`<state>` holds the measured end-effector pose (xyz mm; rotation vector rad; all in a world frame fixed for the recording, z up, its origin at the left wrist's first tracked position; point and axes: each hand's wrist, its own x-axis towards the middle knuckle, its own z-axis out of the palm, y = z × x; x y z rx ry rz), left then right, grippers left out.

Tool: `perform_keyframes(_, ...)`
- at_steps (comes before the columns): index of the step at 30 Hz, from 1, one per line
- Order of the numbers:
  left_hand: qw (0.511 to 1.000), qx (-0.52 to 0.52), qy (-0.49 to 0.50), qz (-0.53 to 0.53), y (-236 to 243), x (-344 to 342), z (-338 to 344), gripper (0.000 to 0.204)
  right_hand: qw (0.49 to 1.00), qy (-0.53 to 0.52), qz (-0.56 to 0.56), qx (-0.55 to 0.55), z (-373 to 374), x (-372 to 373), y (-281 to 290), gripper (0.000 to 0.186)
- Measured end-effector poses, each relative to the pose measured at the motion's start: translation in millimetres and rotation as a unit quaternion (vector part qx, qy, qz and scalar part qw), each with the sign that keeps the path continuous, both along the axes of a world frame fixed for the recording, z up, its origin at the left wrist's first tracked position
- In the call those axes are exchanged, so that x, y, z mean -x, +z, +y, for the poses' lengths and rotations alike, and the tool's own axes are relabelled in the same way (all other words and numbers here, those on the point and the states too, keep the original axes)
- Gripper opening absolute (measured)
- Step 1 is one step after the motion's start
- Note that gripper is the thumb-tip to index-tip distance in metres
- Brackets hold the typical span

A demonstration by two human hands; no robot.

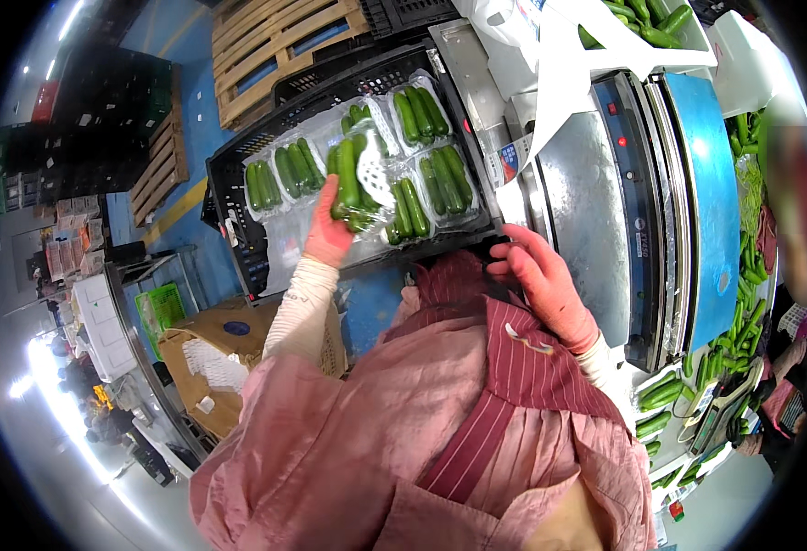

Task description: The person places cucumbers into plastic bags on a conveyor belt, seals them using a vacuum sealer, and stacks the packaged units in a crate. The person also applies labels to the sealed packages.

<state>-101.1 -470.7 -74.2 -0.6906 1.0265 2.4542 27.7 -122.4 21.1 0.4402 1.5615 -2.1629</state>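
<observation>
Near the crate's middle, my left hand (328, 230) grips a plastic-wrapped pack of green cucumbers (348, 174), held over other packs. The black perforated crate (231, 239) has a pale liner and holds several wrapped packs, such as the one at its back right (420, 114). My right hand (532, 275) is beside the crate's front right corner, fingers apart and slightly curled, holding nothing, near the steel plate (587, 230) of a machine with control buttons.
Wooden pallets (275, 46) and stacked dark crates (100, 83) stand behind and left. A torn cardboard box (192, 386) lies at lower left. Loose cucumbers (661, 395) cover the right side, beside a blue panel (697, 211). A blurred person (794, 202) is at far right.
</observation>
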Motion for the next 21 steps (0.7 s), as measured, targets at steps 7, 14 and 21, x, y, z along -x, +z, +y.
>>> perform_keyframes(7,0.976,0.195,-0.003,0.098,26.2,-22.2,19.2,0.066,0.996,-0.077,0.015,0.031,-23.6,33.7,-4.4,0.085)
perform_keyframes(14,0.940,0.255,-0.088,0.206,50.0,-63.1,92.2,0.084,0.999,0.036,0.027,-0.019,-65.2,37.7,-0.7,0.097)
perform_keyframes(21,0.903,0.378,-0.087,0.185,50.3,-90.2,88.3,0.077,0.999,0.032,0.003,0.016,-82.7,23.1,-31.7,0.085)
